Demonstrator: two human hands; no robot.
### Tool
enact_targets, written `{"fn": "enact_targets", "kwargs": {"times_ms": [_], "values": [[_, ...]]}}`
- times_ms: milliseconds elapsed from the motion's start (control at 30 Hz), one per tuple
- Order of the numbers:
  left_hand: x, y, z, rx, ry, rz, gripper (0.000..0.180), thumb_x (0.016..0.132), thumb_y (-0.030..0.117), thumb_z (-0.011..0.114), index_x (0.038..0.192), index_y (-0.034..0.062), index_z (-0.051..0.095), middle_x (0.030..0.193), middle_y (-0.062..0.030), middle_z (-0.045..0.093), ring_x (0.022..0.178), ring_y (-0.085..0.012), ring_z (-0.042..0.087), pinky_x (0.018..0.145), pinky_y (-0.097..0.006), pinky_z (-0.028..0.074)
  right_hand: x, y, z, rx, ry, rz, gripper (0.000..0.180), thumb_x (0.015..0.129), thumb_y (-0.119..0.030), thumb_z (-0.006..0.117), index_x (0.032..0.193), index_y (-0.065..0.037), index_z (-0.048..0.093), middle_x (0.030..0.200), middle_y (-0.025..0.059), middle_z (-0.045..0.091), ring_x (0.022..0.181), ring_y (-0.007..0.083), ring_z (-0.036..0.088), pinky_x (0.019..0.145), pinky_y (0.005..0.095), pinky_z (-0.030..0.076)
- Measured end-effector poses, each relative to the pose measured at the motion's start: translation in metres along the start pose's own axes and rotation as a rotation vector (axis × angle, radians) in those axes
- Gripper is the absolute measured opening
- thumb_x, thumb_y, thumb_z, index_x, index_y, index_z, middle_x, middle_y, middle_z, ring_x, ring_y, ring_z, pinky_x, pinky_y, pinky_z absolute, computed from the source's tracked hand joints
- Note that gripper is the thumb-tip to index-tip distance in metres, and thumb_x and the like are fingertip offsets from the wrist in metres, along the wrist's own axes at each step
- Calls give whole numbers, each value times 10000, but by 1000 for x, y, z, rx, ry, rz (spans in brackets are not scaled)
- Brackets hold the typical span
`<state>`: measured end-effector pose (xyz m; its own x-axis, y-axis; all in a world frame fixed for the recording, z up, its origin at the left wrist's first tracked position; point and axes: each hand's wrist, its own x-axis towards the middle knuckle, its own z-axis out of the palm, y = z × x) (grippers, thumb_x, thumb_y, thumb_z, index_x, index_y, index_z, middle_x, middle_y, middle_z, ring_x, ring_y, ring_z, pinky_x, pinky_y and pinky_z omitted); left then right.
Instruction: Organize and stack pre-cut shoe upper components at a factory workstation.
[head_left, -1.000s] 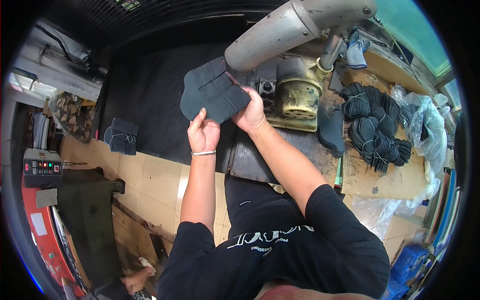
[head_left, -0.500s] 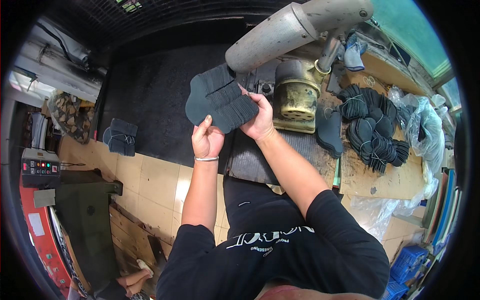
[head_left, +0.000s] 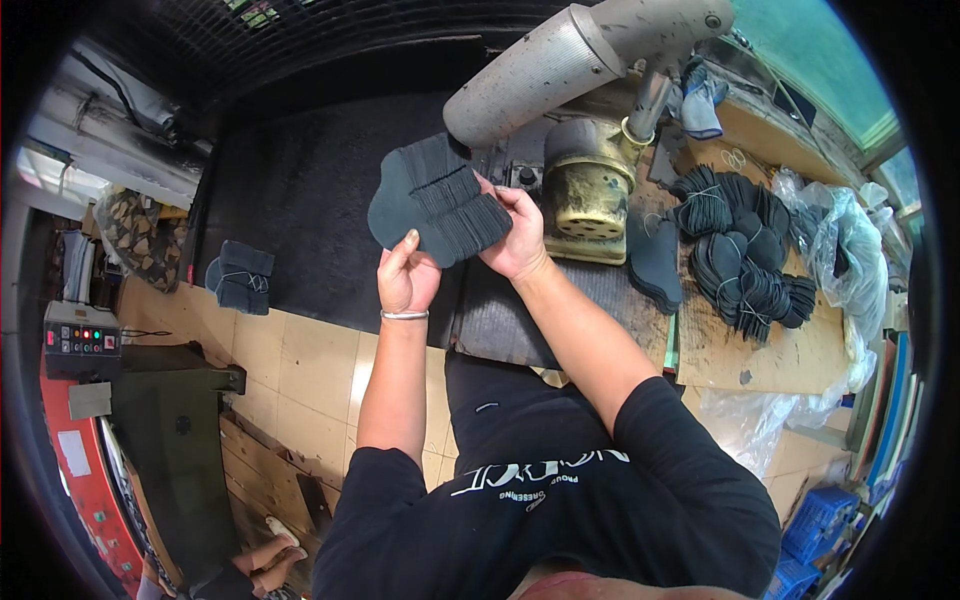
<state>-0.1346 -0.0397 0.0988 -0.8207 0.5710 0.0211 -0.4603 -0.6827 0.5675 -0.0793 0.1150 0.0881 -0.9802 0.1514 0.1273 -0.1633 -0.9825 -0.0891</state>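
Observation:
A fanned stack of dark sole-shaped pieces [head_left: 435,200] is held up in front of me, above the dark floor mat [head_left: 300,190]. My left hand [head_left: 405,275] grips its lower edge, with a metal bangle on the wrist. My right hand [head_left: 518,235] holds the stack's right side, its thumb across the fanned edges. Right behind the stack stands a worn yellowish machine body [head_left: 590,195] under a grey cylindrical housing [head_left: 560,65].
A wooden bench [head_left: 760,345] at right carries tied bundles of dark pieces [head_left: 745,255], a loose pile [head_left: 655,262] and clear plastic bags [head_left: 845,240]. One tied bundle [head_left: 240,278] lies on the mat's edge. A control box [head_left: 82,340] and another person's hand [head_left: 265,560] are lower left.
Both hands have turned the stack and fanned it further apart, the pieces spreading toward my right hand. My arms stayed in about the same place.

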Motion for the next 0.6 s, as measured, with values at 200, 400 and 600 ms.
{"fn": "enact_targets", "kwargs": {"times_ms": [200,400,600], "values": [[36,6,-35,-83,185,-6,326,863,0,558,1174,-98,536,1243,-191,578,1180,-330,537,1074,-476,363,21,-4,7,-52,-43,-32,503,926,-323,369,1290,-4,504,1279,136,565,1186,293,520,1057,435,355],[66,27,-10,-45,206,-90,92,804,-31,629,888,1,644,925,-85,665,958,-186,624,946,-348,461,44,-12,18,-24,239,-30,498,932,-410,401,1240,-49,550,1311,93,539,1238,284,466,1052,507,330],[101,46,17,-80,98,-100,331,822,-45,514,1150,-87,509,1223,-196,563,1201,-339,513,1071,-503,369,82,-20,16,-83,-16,-101,489,919,-461,419,1263,-142,557,1272,38,558,1228,250,472,1020,475,353]]}}
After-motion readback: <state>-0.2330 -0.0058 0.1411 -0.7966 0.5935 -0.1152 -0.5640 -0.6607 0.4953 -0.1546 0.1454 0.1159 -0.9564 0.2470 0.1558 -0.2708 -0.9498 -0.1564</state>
